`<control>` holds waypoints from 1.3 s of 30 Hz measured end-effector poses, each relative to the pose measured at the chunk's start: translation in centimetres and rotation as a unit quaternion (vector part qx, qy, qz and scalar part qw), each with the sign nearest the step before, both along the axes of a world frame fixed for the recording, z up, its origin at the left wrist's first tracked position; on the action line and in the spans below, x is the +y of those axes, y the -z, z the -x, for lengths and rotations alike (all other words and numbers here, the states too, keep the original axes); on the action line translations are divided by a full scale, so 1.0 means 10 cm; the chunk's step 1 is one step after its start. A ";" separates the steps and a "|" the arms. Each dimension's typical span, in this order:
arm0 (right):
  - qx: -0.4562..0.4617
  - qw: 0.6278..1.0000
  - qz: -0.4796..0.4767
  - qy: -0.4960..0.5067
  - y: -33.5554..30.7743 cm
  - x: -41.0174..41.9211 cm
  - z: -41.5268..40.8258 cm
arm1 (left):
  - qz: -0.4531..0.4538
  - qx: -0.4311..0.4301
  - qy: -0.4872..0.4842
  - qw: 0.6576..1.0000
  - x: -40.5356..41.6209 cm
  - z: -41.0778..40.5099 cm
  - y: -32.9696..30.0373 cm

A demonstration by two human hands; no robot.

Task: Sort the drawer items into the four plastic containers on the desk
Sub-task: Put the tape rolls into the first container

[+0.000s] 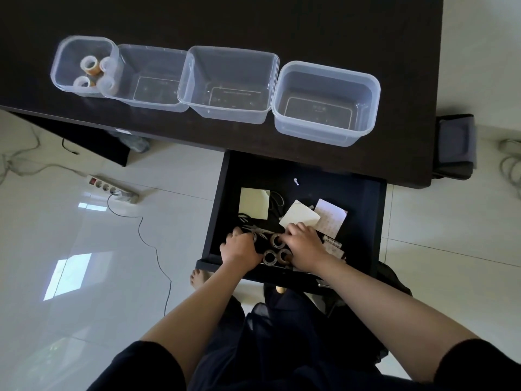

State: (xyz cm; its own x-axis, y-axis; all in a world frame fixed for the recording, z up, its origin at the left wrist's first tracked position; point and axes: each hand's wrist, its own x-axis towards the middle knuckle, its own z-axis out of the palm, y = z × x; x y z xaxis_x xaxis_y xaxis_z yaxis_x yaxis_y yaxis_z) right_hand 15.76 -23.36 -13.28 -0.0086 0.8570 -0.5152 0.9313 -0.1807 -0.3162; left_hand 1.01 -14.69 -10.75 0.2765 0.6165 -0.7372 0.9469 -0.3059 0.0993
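Your left hand [239, 246] and right hand [303, 242] are both down in the open drawer [363, 221], fingers curled among the tape rolls [277, 241] at its front edge; whether either roll is pinched, cannot tell. Scissors [253, 228] lie just behind the rolls, long axis roughly along the drawer front, tips toward the right hand. Progress: early. Leftmost container [60, 66] on the desk [282, 24] holds four rolls; the other three look empty. Notepads [253, 203] remain behind the scissors.
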 end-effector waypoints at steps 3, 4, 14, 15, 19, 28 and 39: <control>-0.010 1.000 -0.014 -0.006 0.03 -0.03 0.01 | 0.000 0.032 0.020 0.999 0.00 -0.03 0.03; -0.014 1.000 -0.019 -0.008 0.03 -0.03 0.02 | -0.004 0.039 0.023 0.999 0.00 -0.04 0.03; -0.086 0.995 -0.057 -0.006 0.09 -0.05 0.08 | -0.078 0.072 0.066 0.992 -0.03 -0.16 0.19; -0.087 0.994 -0.059 -0.002 0.10 -0.05 0.08 | -0.082 0.071 0.069 0.992 -0.03 -0.16 0.19; -0.081 0.994 -0.068 0.031 0.13 -0.04 0.07 | -0.079 0.048 0.063 0.994 0.00 -0.17 0.19; 0.019 0.992 -0.068 0.104 0.08 -0.01 0.01 | -0.085 -0.020 0.019 0.996 0.01 -0.14 0.00; 0.048 0.983 -0.082 0.157 -0.14 0.01 0.00 | -0.025 -0.122 0.014 0.992 0.05 0.02 -0.31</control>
State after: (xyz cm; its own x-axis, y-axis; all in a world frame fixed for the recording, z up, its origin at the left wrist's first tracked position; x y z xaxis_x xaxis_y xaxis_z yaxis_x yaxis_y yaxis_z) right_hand 15.78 -23.28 -11.83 0.2284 0.8963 -0.3801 0.8023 -0.3945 -0.4480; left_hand 0.78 -14.22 -7.67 0.4606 0.6402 -0.6148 0.8875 -0.3415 0.3093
